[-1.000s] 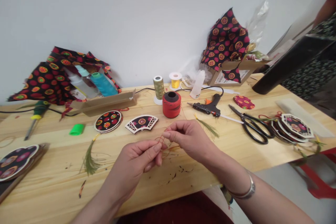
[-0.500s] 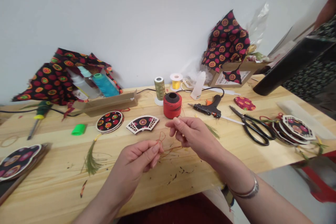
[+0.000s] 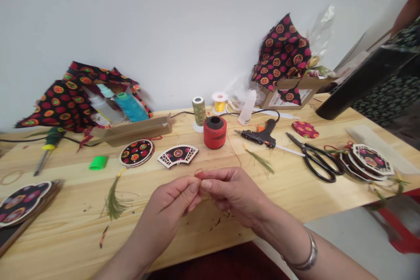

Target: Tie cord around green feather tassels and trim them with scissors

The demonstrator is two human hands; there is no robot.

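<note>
Thin red thread [image 3: 199, 172] is pinched between my two hands, with a small loop rising above the fingertips. My left hand [image 3: 177, 197] grips it between thumb and forefinger. The fingertips of my right hand [image 3: 226, 190] are closed on the same thread and meet the left ones. Just beyond the hands lies a fan-shaped wooden-framed pendant [image 3: 178, 155] with patterned fabric. Behind it stands a spool of red thread [image 3: 215, 132]. A round pendant [image 3: 137, 152] with a green tassel [image 3: 114, 201] lies to the left, and a loose green tassel [image 3: 260, 160] to the right.
To the right lie a black glue gun [image 3: 259, 135], black-handled scissors [image 3: 316, 157] and a stack of pendants [image 3: 367, 162]. A cardboard tray [image 3: 138, 130] with bottles stands left, near a screwdriver [image 3: 47, 151] and green cap [image 3: 97, 162]. A dark tube [image 3: 357, 87] leans at right.
My right hand has come down and left from above the table to meet my left hand at the thread. The left hand has barely moved.
</note>
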